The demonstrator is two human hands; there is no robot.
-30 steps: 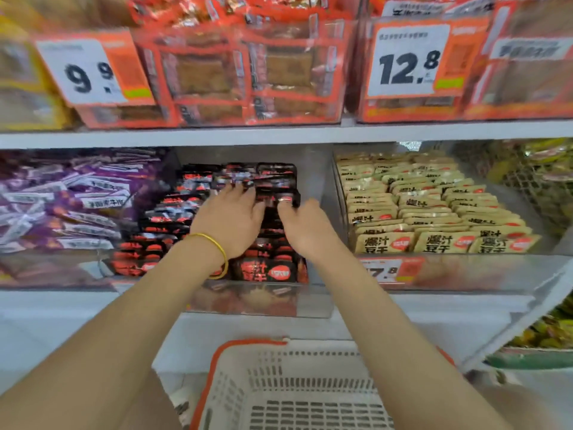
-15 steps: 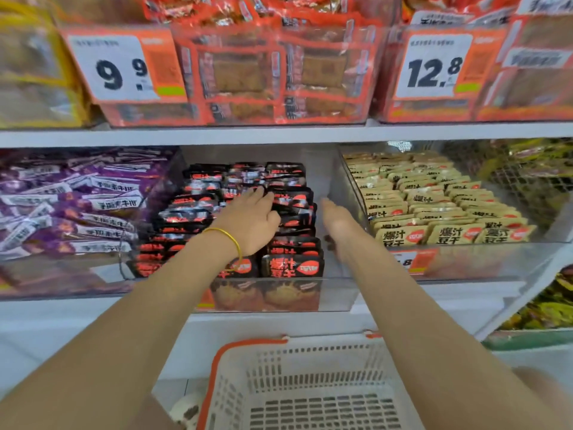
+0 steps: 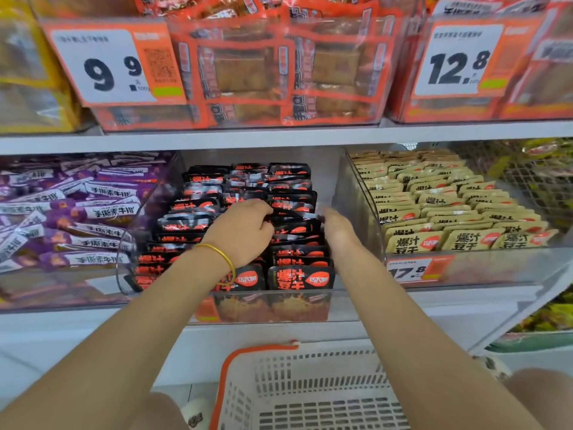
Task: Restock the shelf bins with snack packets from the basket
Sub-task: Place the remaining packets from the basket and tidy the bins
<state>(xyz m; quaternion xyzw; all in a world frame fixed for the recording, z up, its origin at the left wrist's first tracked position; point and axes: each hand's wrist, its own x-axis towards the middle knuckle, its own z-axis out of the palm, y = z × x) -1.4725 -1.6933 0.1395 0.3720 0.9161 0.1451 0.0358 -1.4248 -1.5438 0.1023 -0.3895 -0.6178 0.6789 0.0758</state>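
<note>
On the lower shelf, a clear plastic middle bin (image 3: 279,308) holds black-and-red snack packets (image 3: 300,277), standing on edge in about three front-to-back rows that reach its front wall. The left-hand bin (image 3: 62,293) is heaped with purple packets (image 3: 99,212) lying loosely at angles. The right-hand bin (image 3: 496,268) has tidy rows of tan packets (image 3: 465,240) and a 17.8 price tag (image 3: 409,271) on its front. Above the white shelf edge (image 3: 279,136), orange packets (image 3: 248,69) sit behind clear fronts between a 9.9 tag (image 3: 108,66) and a 12.8 tag (image 3: 455,60). Below the shelf, a white slotted basket (image 3: 248,349) with an orange rim stands between the forearms; only its walls and floor show. Inside the middle bin, a narrow bare strip runs between the rightmost row and the right wall, and there is more bare room behind the last packets under the upper shelf. The left hand (image 3: 245,231), with a yellow bracelet (image 3: 223,256) on the wrist, lies on the middle rows about halfway back. Its fingers are curled down over the packet tops and hook around a few at the inner edge of the rightmost row. The right hand (image 3: 338,226) is just beside it, at the outer edge of that row, with its back to the camera and its wrist close to the bin's right wall. Its fingertips touch the packet ends, but they are blurred, so I cannot tell whether they pinch anything.
</note>
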